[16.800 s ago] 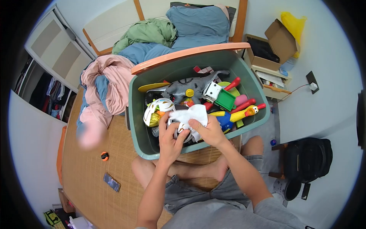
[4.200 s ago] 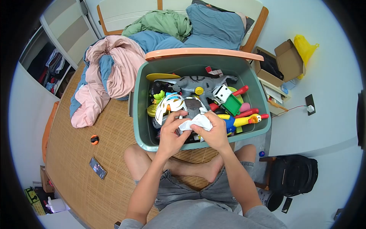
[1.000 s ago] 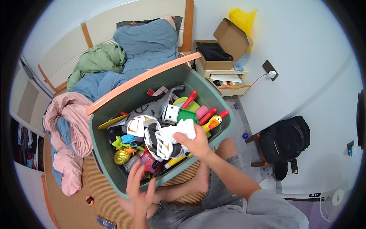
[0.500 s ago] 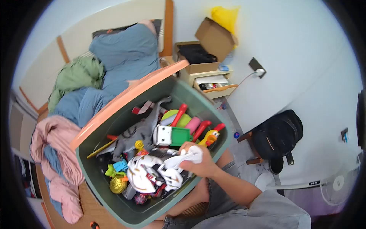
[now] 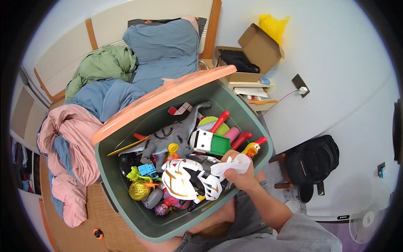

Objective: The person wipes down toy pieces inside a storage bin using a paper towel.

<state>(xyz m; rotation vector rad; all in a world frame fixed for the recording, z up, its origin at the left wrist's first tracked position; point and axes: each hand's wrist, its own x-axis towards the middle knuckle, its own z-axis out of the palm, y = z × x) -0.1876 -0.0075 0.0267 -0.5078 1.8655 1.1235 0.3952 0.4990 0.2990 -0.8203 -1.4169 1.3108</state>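
Note:
My right hand (image 5: 242, 173) is closed on a crumpled white tissue or thin cloth (image 5: 231, 165), held over the near right side of a green storage bin (image 5: 110, 185). The bin's orange lid (image 5: 168, 98) stands raised along the far side. Just left of my hand lies a white, black and gold toy piece (image 5: 180, 178). Behind it are a grey dinosaur toy (image 5: 170, 138) and a white and green toy truck (image 5: 212, 143). A yellow duck toy (image 5: 252, 149) is at the right rim, beside several red handles. My left hand is out of view.
A bed with a blue pillow (image 5: 163, 46) and a pink blanket (image 5: 69, 143) lies behind and left. An open cardboard box (image 5: 247, 77) tops a nightstand. At the right are a black backpack (image 5: 312, 161) on a chair and a fan (image 5: 368, 219).
The view has shifted, so the bin appears farther right. My right hand, still holding the white tissue, has moved slightly toward the bin's right rim, away from the white toy piece.

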